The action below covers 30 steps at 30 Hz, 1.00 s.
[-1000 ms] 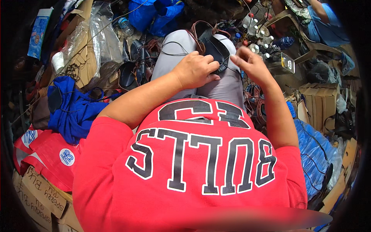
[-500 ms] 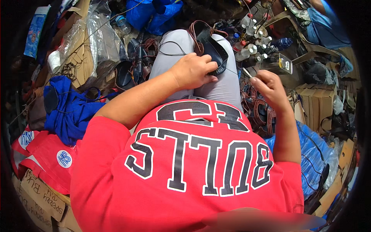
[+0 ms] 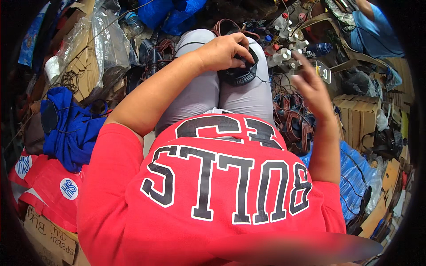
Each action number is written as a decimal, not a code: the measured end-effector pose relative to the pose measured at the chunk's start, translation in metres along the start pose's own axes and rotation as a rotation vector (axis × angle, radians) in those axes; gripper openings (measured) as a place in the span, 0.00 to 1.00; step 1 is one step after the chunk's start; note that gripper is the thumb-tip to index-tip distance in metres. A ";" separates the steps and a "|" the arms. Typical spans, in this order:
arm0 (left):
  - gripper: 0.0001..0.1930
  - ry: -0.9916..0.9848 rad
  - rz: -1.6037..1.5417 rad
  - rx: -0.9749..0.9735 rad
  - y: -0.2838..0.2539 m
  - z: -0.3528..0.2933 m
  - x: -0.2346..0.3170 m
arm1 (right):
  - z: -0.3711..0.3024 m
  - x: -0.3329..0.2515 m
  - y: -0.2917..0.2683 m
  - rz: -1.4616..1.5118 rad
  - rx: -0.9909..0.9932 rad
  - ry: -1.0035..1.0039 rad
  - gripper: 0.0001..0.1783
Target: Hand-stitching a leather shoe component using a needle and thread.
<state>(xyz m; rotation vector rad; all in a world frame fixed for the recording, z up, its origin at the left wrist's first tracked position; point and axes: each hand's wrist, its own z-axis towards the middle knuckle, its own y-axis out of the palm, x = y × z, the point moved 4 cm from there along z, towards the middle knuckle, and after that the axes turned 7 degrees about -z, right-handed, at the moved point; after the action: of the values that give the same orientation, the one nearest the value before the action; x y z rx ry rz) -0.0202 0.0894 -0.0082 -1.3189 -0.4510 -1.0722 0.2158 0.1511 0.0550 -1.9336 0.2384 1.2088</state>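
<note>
A black piece of footwear with a ribbed sole edge (image 3: 242, 80) rests on my grey-trousered thighs, with brown strap parts (image 3: 228, 25) beyond it. My left hand (image 3: 228, 54) is closed on its near part, fingers curled over the opening and thumb pressed inside. A thin dark thread leads off its right side. To the right, my right hand (image 3: 313, 86) is raised in the air, apart from the footwear. It is smeared by motion; the forefinger seems to point forward, and whether it holds anything cannot be made out.
Several small bottles (image 3: 284, 55) stand beyond my right knee, near a chair frame (image 3: 344, 64). Brown strapped sandals (image 3: 293, 119) lie by my right thigh, dark footwear (image 3: 148, 51) by my left. Blue cloth (image 3: 73, 126), cardboard (image 3: 357, 115) and plastic sheets surround me. Part of another person (image 3: 375, 29) shows far right.
The footwear has tipped, turning its ribbed edge toward me, and my left hand has shifted forward onto it. My right hand has moved slightly up and right; the small pale tool it held no longer shows clearly.
</note>
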 end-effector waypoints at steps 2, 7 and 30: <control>0.16 -0.026 -0.010 -0.002 -0.002 -0.001 -0.002 | -0.020 0.003 -0.042 0.250 0.192 0.102 0.33; 0.17 -0.019 -0.057 -0.079 0.001 0.006 -0.003 | -0.067 0.061 -0.112 0.272 0.345 0.147 0.19; 0.09 -0.186 -0.324 -0.200 -0.001 0.015 -0.012 | 0.025 -0.037 0.048 -0.515 -0.075 -0.160 0.08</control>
<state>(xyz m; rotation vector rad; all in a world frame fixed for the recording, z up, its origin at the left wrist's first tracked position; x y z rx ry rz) -0.0223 0.1074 -0.0135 -1.5659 -0.7307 -1.2923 0.1542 0.1288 0.0548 -1.7949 -0.3741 1.0225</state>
